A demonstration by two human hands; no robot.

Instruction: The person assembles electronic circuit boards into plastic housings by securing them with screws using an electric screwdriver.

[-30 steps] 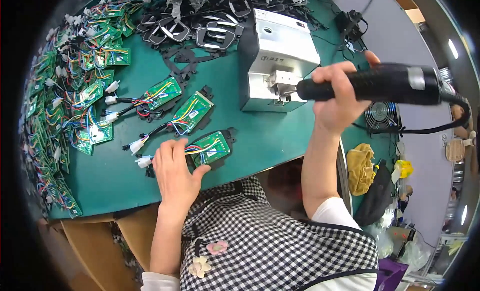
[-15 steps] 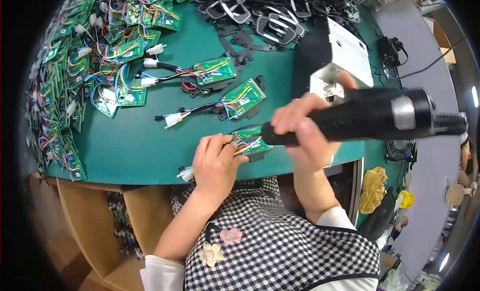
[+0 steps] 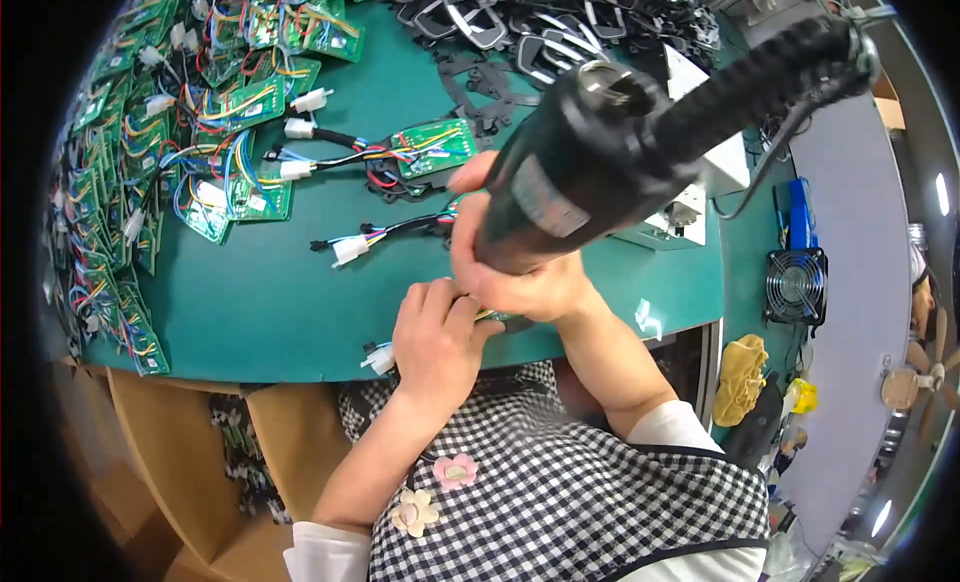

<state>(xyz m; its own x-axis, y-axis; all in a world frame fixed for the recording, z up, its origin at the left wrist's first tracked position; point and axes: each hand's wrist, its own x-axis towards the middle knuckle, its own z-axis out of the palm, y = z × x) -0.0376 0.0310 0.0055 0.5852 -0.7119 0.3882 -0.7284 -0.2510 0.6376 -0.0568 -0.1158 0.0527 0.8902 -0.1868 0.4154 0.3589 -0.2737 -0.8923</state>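
Note:
My right hand [image 3: 535,287] is wrapped round a thick black electric screwdriver [image 3: 570,172], which stands steeply over the work. Its tip is hidden behind the hand. Close by, my left hand [image 3: 437,337] grips a small green circuit board [image 3: 497,316] at the table's front edge, mostly covered by both hands. That board's white connector [image 3: 380,359] pokes out left of my left fingers. Farther back, a wired circuit board [image 3: 437,147] lies on a black plastic part. Between them, another wired assembly shows its white plug [image 3: 350,249]; the screwdriver and hand hide its board.
Many wired circuit boards [image 3: 245,107] are heaped along the left of the green table [image 3: 260,302]. Black plastic frames [image 3: 480,17] pile up at the back. Behind the screwdriver stands a white metal box [image 3: 725,167]. A small fan [image 3: 797,285] and a yellow cloth [image 3: 740,380] are at right.
My right hand has moved left, swinging the screwdriver from lying level to steeply upright over the board. My left hand stays in nearly the same place on the board.

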